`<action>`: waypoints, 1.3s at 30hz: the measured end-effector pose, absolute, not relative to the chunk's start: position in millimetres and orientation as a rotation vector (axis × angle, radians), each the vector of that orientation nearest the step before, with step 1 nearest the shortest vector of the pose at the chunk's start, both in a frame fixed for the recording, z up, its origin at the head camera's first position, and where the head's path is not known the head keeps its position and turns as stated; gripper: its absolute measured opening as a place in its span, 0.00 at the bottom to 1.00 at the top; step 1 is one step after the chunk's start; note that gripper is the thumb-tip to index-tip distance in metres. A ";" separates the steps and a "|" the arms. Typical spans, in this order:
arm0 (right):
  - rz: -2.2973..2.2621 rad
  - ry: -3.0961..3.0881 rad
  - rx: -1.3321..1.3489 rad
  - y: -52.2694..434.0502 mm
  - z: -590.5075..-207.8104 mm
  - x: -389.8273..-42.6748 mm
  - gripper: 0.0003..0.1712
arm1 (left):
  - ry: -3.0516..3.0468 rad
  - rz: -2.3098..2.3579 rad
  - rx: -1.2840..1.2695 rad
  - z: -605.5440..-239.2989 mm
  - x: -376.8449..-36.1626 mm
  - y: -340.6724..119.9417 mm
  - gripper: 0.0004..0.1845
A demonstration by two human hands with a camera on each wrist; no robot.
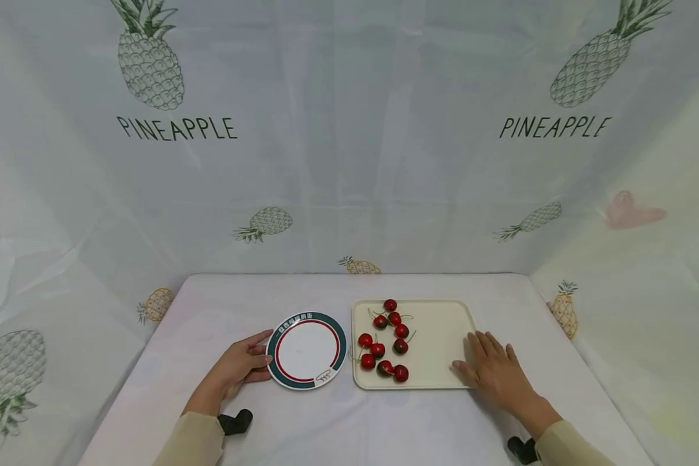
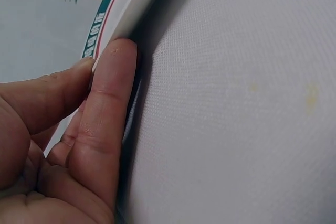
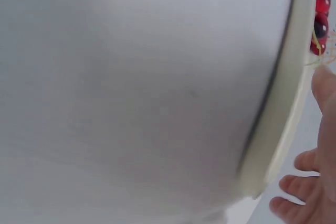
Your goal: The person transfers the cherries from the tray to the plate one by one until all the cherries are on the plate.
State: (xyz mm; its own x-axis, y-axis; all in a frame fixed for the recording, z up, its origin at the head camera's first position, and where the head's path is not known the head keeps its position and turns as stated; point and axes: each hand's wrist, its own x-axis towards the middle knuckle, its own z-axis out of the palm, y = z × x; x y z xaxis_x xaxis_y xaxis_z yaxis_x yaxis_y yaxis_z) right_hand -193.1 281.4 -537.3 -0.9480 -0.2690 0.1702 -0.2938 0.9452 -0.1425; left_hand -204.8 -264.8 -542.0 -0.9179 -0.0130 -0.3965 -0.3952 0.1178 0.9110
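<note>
We see the round plate [image 1: 307, 350] with its green and red rim lying on the white worktop [image 1: 349, 421], just left of the cream tray [image 1: 443, 349]. Our left hand [image 1: 239, 367] holds the plate's left edge, thumb on top and fingers [image 2: 105, 129] curled beneath the rim. Our right hand [image 1: 495, 372] rests flat, fingers straight, on the tray's right near corner, gripping nothing. Red cherries [image 1: 384, 340] lie in the tray's left half.

We see dark red cherries [image 1: 384, 343], a cream tray [image 1: 443, 323], a white plate [image 1: 307, 350] ringed teal and red, a pineapple-printed white backdrop [image 1: 349, 129]
</note>
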 end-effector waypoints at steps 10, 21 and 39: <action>0.024 -2.612 0.748 243.0 -516.4 -234.4 0.32 | 2.094 1.879 -0.420 -540.1 -200.1 -268.3 0.38; -0.102 -2.515 1.082 210.3 -524.2 -269.8 0.19 | 2.090 1.873 -0.446 -537.6 -203.8 -267.8 0.37; -0.194 -2.527 1.131 213.7 -534.1 -275.7 0.06 | 2.076 1.900 -0.449 -540.6 -202.4 -264.7 0.36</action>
